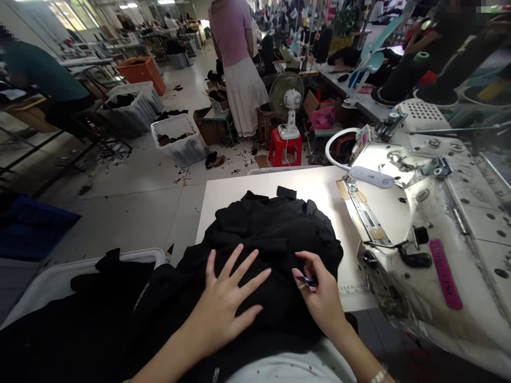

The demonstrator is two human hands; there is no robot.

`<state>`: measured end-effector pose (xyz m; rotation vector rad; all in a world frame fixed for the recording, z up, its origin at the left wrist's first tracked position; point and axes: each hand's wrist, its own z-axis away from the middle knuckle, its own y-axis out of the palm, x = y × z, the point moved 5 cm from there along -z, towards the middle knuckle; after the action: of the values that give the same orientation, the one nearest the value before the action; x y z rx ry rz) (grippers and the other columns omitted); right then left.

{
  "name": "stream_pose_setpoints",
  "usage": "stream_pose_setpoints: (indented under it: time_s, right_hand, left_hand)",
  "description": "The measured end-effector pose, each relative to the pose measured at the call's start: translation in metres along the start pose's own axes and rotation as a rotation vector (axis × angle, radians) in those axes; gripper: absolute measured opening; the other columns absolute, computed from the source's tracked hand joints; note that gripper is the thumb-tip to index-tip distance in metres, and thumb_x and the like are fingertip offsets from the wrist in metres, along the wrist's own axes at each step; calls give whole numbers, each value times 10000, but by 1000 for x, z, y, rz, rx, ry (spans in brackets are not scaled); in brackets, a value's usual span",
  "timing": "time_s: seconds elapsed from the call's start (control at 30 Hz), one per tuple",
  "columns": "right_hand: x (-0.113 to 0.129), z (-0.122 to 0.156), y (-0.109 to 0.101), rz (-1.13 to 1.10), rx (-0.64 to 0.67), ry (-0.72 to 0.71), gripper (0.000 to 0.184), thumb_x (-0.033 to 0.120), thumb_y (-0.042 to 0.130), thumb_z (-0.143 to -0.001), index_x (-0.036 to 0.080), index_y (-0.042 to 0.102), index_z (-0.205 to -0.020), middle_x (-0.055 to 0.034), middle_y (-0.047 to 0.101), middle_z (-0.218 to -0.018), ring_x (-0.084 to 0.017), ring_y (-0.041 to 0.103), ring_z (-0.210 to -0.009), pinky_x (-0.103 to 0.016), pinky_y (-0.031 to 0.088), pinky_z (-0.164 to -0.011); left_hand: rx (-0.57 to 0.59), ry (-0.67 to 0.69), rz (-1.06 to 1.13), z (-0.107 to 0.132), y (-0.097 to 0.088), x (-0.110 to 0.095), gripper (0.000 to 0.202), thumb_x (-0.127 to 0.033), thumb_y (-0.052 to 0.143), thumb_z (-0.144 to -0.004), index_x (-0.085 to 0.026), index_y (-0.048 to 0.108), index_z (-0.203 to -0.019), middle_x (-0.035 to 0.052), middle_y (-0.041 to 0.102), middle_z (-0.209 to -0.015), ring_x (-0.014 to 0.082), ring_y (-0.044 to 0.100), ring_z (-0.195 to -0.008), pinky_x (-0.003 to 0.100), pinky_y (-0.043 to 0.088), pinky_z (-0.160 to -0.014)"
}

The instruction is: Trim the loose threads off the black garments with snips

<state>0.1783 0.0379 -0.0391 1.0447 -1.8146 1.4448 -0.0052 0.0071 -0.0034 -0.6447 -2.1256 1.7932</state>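
A heap of black fabric point(275, 234) lies on the white work table point(319, 186) in front of me. My left hand point(227, 298) rests flat on the fabric with its fingers spread. My right hand point(319, 292) sits just to the right, on the fabric's near edge, fingers curled around a small bluish tool point(308, 281) that looks like thread snips. A small black fabric piece point(286, 192) lies on the table beyond the heap.
A white sewing machine point(419, 223) with a lit lamp fills the right side. A white bin point(56, 282) with dark cloth stands at my left. Farther off are a fan on a red stool point(285, 149), crates, and other people at work.
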Motion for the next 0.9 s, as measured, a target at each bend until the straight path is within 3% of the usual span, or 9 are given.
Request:
stream_pose_setpoints:
  time_s: [0.13,0.23,0.33,0.43,0.57,0.63,0.73,0.83,0.9]
  right_hand:
    - [-26,-23,23,74,-12,27,232,296,464,-846,138,550,-992,25,448,-611,-114,472,-534,-218,408,-531]
    - [-29,-44,19,89,-33,44,230,304,469,-841,146,570,-975,6,503,-635,-131,504,-570,-232,420,-558]
    - [-16,-73,-1,87,-95,35,215,327,486,-834,157,596,-908,-36,577,-724,-158,550,-654,-254,435,-611]
    - [8,-119,-20,35,-169,-1,228,335,466,-846,157,596,-901,-61,605,-802,-171,569,-715,-261,443,-639]
    - [20,-201,0,-35,-141,-32,325,377,362,-893,164,603,-943,-48,602,-775,-147,555,-638,-247,440,-582]
    - [2,-240,33,-96,-86,-1,375,405,333,-900,159,613,-940,-49,622,-767,-143,573,-617,-246,459,-580]
    - [-53,-273,93,-151,-11,147,392,441,375,-874,154,640,-905,-83,677,-889,-198,639,-814,-290,501,-731]
    - [-110,-275,130,-128,-3,388,379,459,406,-861,196,666,-946,-76,692,-944,-240,643,-921,-320,515,-785]
    - [-130,-274,139,-122,24,426,359,443,411,-866,221,684,-934,-73,704,-905,-252,654,-900,-326,536,-763]
  left_hand:
    - [19,-48,73,-34,25,13,484,-300,511,-805,-386,419,-1272,2,328,-1433,309,205,-1339,658,16,-1030]
    - [76,-11,136,-52,26,25,505,-323,493,-821,-392,362,-1304,10,294,-1448,327,182,-1347,691,39,-1009]
    - [165,43,215,-64,11,34,520,-389,499,-822,-384,341,-1317,30,270,-1457,341,194,-1342,693,122,-1000]
    - [219,85,335,-88,-19,41,395,-470,471,-827,-378,486,-1211,5,488,-1321,289,361,-1273,617,227,-1022]
    - [90,63,396,-159,-40,64,273,-374,384,-888,-285,605,-1020,-3,663,-980,196,530,-1070,557,225,-1061]
    - [46,25,352,-198,-15,83,262,-360,396,-878,-257,608,-992,19,636,-1048,232,492,-1120,624,182,-1051]
    - [43,-113,254,-236,67,120,324,-365,436,-849,-219,569,-1106,94,559,-1215,333,445,-1181,706,245,-964]
    - [32,-68,183,-247,146,143,353,-356,479,-818,-261,556,-1149,80,612,-1150,306,550,-1054,585,436,-881]
    - [-60,-102,144,-249,169,156,317,-290,473,-814,-322,585,-1110,40,667,-1037,266,601,-942,497,503,-804]
